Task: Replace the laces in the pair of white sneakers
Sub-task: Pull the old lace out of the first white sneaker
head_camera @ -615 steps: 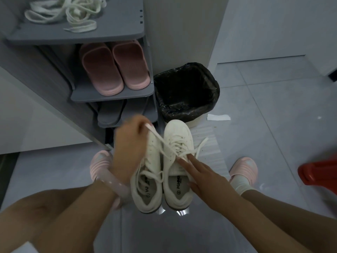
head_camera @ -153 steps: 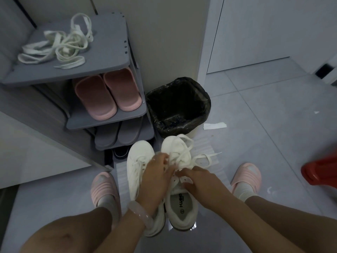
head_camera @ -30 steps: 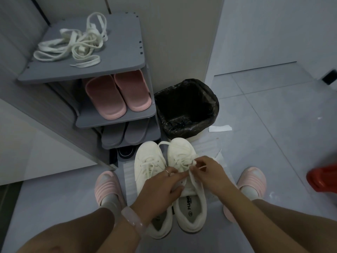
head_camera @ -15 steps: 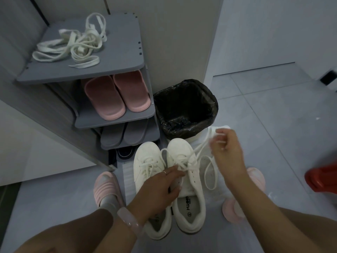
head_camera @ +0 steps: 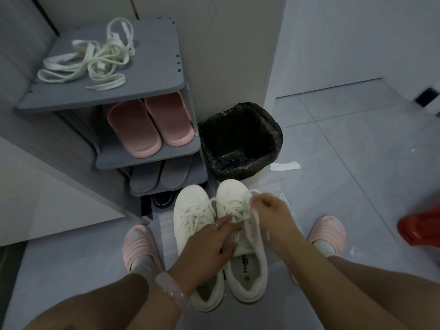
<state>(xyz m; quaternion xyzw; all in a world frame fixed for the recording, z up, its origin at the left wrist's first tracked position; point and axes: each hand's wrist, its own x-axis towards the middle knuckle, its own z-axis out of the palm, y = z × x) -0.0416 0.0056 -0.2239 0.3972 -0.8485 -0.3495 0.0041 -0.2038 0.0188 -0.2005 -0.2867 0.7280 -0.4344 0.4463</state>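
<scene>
Right sneaker (head_camera: 247, 270) insole print reads "HUAO…", partly legible. Left hand (head_camera: 204, 248) presses its tongue, fingers straight; right hand (head_camera: 271, 210) pinches the lace (head_camera: 256, 225).

Right hand (head_camera: 269, 210) and lace (head_camera: 256, 225) blurred; grip on lace not resolved. Left sneaker (head_camera: 192, 215) heel covered by left hand (head_camera: 207, 253). Red object (head_camera: 419, 228) at 3 o'clock cut by frame edge. Dark shoe (head_camera: 163, 198) on lowest rack tier mostly hidden.

Pink slippers (head_camera: 150, 125) on rack (head_camera: 166, 153), bin (head_camera: 240, 139)
</scene>
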